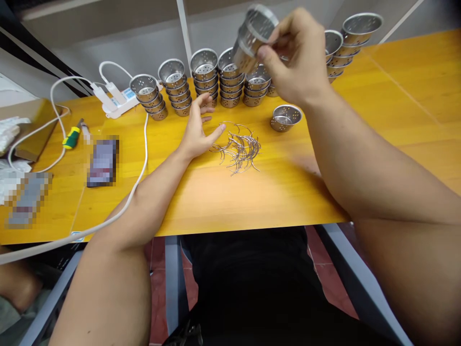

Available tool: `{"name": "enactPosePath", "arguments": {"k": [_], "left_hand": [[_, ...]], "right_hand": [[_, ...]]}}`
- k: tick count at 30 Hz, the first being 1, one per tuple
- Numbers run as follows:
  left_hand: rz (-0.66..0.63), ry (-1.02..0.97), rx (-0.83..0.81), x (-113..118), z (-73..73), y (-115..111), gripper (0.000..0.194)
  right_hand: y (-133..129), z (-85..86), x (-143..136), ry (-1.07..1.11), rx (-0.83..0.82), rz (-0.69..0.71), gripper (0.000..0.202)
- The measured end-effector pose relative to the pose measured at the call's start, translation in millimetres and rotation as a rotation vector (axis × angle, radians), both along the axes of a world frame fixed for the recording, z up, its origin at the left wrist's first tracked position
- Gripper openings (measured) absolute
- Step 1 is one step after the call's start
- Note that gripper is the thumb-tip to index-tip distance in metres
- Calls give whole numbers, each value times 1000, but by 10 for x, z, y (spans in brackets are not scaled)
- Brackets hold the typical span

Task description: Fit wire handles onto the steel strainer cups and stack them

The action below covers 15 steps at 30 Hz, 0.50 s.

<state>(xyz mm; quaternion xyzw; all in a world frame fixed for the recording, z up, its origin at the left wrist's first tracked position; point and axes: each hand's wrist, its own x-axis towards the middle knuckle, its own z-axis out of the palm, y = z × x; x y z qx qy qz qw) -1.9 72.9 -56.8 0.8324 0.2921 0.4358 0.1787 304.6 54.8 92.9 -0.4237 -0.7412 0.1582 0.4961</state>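
Observation:
My right hand (297, 55) is raised above the back of the table and grips a small stack of perforated metal cups (254, 36), tilted and slightly blurred. My left hand (201, 127) hovers or rests, fingers apart and holding nothing, beside a loose pile of curved metal wires (241, 148). To the right of the wires a single perforated cup (285, 118) stands upright. Several stacks of the same cups form a row behind, among them a stack (174, 86) beyond my left hand and a tall stack (360, 36) at the right.
On the left of the yellow table (288, 202) lie a white power strip (124, 102) with cables, a green-yellow screwdriver (72, 137) and two pixelated flat objects. A white cable (135, 185) crosses my left forearm. Part of another person (16, 281) shows at the lower left.

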Motion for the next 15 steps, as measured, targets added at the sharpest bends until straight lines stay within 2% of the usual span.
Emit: {"name": "enactPosePath", "arguments": {"k": [2, 4, 6, 9, 12, 15], "left_hand": [[20, -28, 17, 6, 5, 19, 115], [38, -49, 30, 12, 31, 13, 120], [64, -57, 33, 11, 67, -5, 121], [111, -45, -5, -1, 107, -21, 120], [109, -24, -57, 2, 122, -17, 118], [87, -23, -71, 32, 141, -27, 108]], "right_hand": [[-47, -48, -99, -2, -13, 243, 32], [-129, -139, -236, -79, -26, 359, 38], [-235, -238, -378, -190, -64, 344, 36], [-387, -329, -529, -349, -145, 227, 35], [-477, -332, -573, -441, -202, 189, 42], [-511, -299, -562, -488, -198, 179, 49]]}}
